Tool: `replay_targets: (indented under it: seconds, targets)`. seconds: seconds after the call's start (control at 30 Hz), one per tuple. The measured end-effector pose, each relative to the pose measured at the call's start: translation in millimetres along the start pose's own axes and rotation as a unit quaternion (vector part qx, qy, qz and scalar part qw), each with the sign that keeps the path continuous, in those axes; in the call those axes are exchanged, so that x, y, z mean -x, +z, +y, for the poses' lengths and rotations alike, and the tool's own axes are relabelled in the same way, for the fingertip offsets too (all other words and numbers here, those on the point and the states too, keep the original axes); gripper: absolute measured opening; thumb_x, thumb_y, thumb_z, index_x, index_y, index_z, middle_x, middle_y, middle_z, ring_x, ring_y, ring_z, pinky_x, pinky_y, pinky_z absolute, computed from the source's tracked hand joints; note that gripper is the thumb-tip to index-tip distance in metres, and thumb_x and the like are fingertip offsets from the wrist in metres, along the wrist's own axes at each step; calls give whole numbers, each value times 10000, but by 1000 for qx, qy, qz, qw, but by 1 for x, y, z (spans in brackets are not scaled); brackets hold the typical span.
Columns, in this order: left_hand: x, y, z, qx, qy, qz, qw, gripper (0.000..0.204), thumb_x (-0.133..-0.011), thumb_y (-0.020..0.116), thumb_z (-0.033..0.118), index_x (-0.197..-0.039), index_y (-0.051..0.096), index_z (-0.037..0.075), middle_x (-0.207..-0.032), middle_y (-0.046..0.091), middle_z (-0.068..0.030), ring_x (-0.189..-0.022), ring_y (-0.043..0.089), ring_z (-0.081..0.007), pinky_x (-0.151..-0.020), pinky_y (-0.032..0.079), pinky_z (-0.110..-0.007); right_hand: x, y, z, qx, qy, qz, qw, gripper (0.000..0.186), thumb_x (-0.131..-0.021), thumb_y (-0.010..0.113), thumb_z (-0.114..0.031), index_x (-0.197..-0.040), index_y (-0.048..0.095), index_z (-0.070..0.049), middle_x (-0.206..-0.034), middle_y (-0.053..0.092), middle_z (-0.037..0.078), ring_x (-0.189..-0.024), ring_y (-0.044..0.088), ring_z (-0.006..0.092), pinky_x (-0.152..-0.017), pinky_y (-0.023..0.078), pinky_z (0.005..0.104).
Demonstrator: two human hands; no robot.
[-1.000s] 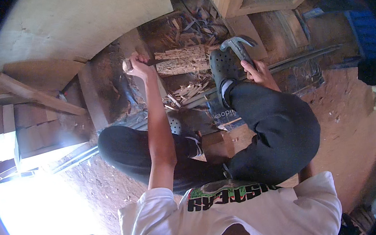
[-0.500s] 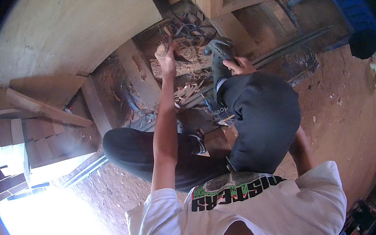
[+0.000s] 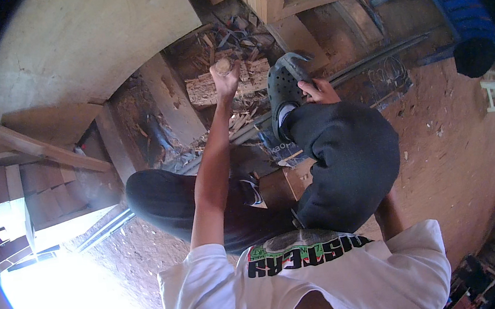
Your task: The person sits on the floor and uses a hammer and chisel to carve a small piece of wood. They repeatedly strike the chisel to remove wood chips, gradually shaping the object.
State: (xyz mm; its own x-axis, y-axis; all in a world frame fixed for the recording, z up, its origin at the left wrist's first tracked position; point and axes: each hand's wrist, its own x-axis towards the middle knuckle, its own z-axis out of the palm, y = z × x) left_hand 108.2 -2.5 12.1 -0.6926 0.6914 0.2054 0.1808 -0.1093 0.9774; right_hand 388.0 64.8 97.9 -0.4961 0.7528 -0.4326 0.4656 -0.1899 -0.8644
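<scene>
Count, head view: hands 2 — left hand (image 3: 225, 80) closed on one round wooden handle end (image 3: 223, 66); right hand (image 3: 317, 91) on one hammer (image 3: 294, 61). Perforated dark clogs 1 (image 3: 282, 92). Rough wood blocks 1 (image 3: 226, 84). Scrap chips: many, uncounted

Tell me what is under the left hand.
Under the left hand, which grips a short round wooden piece, lies a rough chopped wood block among wood chips. The piece's lower end is hidden by the fingers.
</scene>
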Motion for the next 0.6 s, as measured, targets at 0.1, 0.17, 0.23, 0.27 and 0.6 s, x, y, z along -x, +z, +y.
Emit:
replay_targets:
  seconds: [0.1, 0.17, 0.23, 0.27, 0.6]
  targets:
    - [-5, -2, -10, -1, -18, -10, 1000, 432, -846, 710, 116, -1122, 386, 43, -949, 600, -60, -839, 575, -146, -787, 475, -319, 0, 1, 0, 22, -8, 3, 1000, 517, -814, 662, -540, -806, 638, -24, -647, 593, 67, -604, 573, 187, -594, 436, 347]
    - [-6, -4, -14, -12, -24, -37, 999, 427, -852, 714, 123, -1113, 385, 46, -944, 601, -59, -830, 581, -149, -778, 478, -322, -1, 1, 1, 25, -11, 3, 1000, 508, -819, 659, -530, -808, 640, -23, -650, 595, 68, -607, 575, 189, -597, 436, 349]
    - [-4, -6, -15, -34, -26, -57, 997, 420, -859, 719, 133, -1098, 383, 49, -935, 605, -58, -818, 589, -153, -765, 482, -324, -3, 0, 3, 12, -16, 3, 1000, 501, -821, 659, -524, -806, 641, -23, -654, 599, 72, -611, 583, 194, -598, 438, 355]
    - [-3, -6, -15, -19, -13, -56, 998, 417, -862, 719, 138, -1092, 382, 52, -925, 606, -58, -811, 589, -154, -761, 482, -323, -3, 0, 4, 10, -25, 6, 1000, 499, -820, 662, -520, -806, 641, -22, -653, 598, 72, -612, 582, 195, -598, 438, 355]
    - [6, -2, -18, 31, -26, -10, 999, 338, -864, 702, 96, -1029, 412, 44, -920, 596, -53, -821, 587, -140, -714, 481, -304, -1, 6, 3, -14, -19, 23, 999, 487, -836, 659, -507, -768, 638, -26, -626, 592, 71, -593, 579, 176, -589, 434, 344]
